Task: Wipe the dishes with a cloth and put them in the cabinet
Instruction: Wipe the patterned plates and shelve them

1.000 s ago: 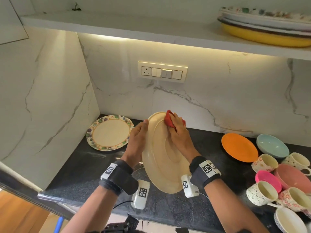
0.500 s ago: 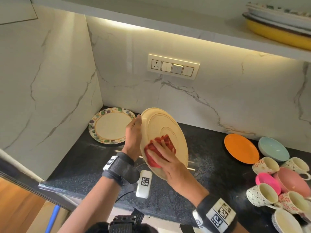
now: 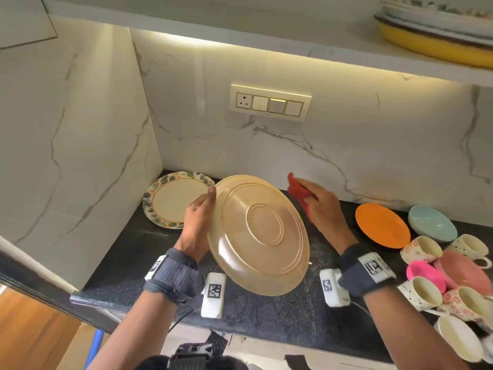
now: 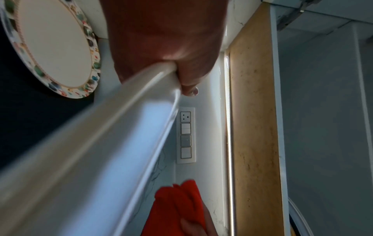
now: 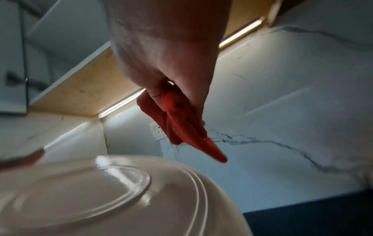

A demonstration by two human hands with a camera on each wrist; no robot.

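A large cream plate (image 3: 257,233) hangs tilted above the black counter (image 3: 128,265), its underside with the foot ring facing me. My left hand (image 3: 198,217) grips its left rim, thumb on the upper edge; the left wrist view shows the rim (image 4: 113,127) pinched under the thumb. To the right of the plate my right hand (image 3: 320,206) holds a bunched red cloth (image 3: 297,189), clear of the plate. In the right wrist view the cloth (image 5: 181,123) hangs from the fingers above the plate (image 5: 101,199).
A floral-rimmed plate (image 3: 174,200) lies in the counter's back left corner. An orange plate (image 3: 381,225), a pale blue bowl (image 3: 430,222), pink bowls and several cups (image 3: 421,292) crowd the right side. Stacked plates (image 3: 437,36) sit on the shelf (image 3: 240,30) above, top right.
The right hand has lifted the red cloth off the plate and moved it right and back. The left hand has turned the plate so its underside faces me.
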